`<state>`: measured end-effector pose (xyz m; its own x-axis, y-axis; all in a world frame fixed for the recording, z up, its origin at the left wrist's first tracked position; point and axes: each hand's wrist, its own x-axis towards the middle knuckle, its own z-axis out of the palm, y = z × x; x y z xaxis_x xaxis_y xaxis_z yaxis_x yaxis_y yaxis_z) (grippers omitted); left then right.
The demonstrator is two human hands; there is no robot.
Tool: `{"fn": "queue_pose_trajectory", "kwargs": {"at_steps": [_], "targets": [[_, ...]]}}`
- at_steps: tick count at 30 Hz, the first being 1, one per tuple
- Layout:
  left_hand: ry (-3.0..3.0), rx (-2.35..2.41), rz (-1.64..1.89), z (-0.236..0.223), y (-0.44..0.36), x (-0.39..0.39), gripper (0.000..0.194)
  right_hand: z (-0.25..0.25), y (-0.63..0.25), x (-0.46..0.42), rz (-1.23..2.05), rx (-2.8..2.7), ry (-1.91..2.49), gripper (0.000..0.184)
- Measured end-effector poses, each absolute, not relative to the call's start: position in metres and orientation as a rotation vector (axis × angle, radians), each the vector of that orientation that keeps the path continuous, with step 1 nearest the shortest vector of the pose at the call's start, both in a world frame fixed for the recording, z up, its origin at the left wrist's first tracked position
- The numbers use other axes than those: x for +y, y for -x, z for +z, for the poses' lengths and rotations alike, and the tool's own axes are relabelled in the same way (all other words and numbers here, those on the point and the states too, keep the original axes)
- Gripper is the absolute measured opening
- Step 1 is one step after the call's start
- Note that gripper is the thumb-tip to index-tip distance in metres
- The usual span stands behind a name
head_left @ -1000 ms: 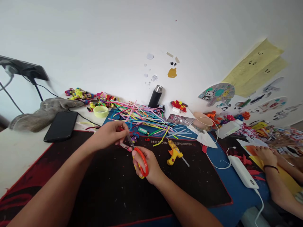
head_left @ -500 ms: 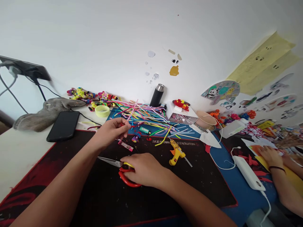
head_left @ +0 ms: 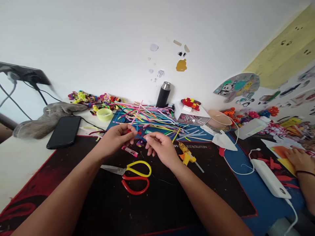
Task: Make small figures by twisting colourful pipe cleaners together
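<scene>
My left hand [head_left: 121,137] is closed in a pinch on a short red pipe cleaner [head_left: 139,132], whose dark red end sticks out to the right. Just right of it my right hand [head_left: 161,146] hovers with loosely curled fingers; I see nothing held in them. Below both hands, scissors [head_left: 135,177] with one yellow and one red handle lie on the black mat [head_left: 177,206], blades pointing left. Between the hands and the scissors rest a pink-labelled small packet [head_left: 130,151] and a small purple-blue figure [head_left: 140,143]. A green piece [head_left: 149,131] is partly hidden behind my right hand.
A yellow glue gun [head_left: 187,154] lies right of my hands. Behind are a heap of coloured pipe cleaners [head_left: 147,114], a black flask [head_left: 163,95] and a clear-fronted box [head_left: 192,116]. A phone [head_left: 64,131] lies left. Another person's hand [head_left: 301,160] rests on papers at right.
My right hand has let go of the scissors, leaving them on the mat, and has moved up beside my left hand. The left hand still pinches the red pipe cleaner. The view has shifted slightly.
</scene>
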<state>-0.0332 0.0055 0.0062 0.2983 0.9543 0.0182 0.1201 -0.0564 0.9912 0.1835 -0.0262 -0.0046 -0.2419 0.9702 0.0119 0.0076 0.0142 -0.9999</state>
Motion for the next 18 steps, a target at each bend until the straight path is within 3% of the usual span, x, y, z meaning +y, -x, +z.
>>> {"fn": "queue_pose_trajectory", "kwargs": {"at_steps": [18], "targets": [[-1.381, 1.05, 0.83, -0.008, 0.015, -0.002, 0.047, -0.026, -0.183, -0.022, 1.317, -1.304, 1.06, 0.03]]}}
